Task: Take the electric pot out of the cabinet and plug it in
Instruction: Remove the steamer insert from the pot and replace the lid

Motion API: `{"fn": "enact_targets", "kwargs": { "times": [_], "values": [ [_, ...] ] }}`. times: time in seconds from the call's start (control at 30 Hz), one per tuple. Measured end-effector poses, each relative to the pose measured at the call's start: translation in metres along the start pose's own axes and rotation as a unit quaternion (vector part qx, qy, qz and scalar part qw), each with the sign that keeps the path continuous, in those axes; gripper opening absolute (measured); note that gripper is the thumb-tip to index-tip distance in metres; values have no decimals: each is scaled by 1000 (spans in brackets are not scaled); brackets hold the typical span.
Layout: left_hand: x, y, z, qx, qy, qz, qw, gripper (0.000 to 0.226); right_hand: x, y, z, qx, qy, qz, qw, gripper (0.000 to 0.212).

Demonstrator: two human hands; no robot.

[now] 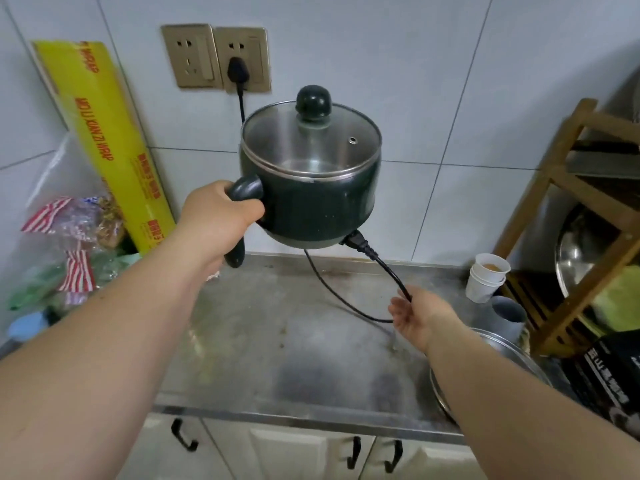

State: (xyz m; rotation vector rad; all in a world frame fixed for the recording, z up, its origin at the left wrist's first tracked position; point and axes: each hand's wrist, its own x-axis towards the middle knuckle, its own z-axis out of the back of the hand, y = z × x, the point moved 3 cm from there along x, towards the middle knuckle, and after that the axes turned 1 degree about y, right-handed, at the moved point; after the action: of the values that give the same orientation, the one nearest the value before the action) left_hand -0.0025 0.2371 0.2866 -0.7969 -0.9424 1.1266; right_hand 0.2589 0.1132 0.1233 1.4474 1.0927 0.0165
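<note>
Above the steel tabletop, the left hand is clamped around the handle of the electric pot, holding it in the air below the wall socket. The right hand, fingers loosely curled, holds the black cord, whose plug sits in the socket.

Pot up in the air above the counter, left hand on its handle at the left, wall sockets behind it with the plug in the right one. Cord drops from the pot's base to the right hand, lower right. Wrap box leans on the wall far left above bagged goods; paper cups and wooden rack stand right.
</note>
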Motion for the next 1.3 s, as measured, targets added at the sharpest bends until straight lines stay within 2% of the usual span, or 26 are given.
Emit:
{"fn": "enact_targets", "kwargs": {
  "times": [0.1,0.23,0.37,0.53,0.63,0.73,0.87,1.03,1.13,1.23,1.3],
  "values": [
    [-12,27,10,22,-12,22,999,9,14,27,3,-29,-14,58,998,14],
    [-32,72,10,32,-35,74,996,6,25,50,-5,-13,-17,73,997,8],
    [-56,114,-11,43,-52,130,989,7,30,48,-15,-96,-41,79,991,2],
    [-77,145,-55,28,-67,187,980,10,37,44,-28,-161,-38,107,980,12],
    [-88,150,-72,32,-77,189,978,11,39,39,-28,-193,-54,83,976,6],
    [-96,153,-87,6,-82,203,976,13,43,33,-21,-178,-70,66,979,29],
    [-103,158,-103,-21,-83,227,970,15,47,29,-14,-144,-76,58,985,41],
    [-113,157,-117,-28,-78,230,970,23,55,23,-9,-133,-56,52,988,36],
    [-116,152,-125,-42,-71,209,974,23,56,18,-6,-129,-59,55,988,26],
    [-114,143,-133,-47,-35,211,976,22,52,12,-7,-147,-62,50,986,33],
    [-113,138,-139,-54,-2,221,974,21,42,7,-13,-180,-43,56,981,27]
  ]
}}
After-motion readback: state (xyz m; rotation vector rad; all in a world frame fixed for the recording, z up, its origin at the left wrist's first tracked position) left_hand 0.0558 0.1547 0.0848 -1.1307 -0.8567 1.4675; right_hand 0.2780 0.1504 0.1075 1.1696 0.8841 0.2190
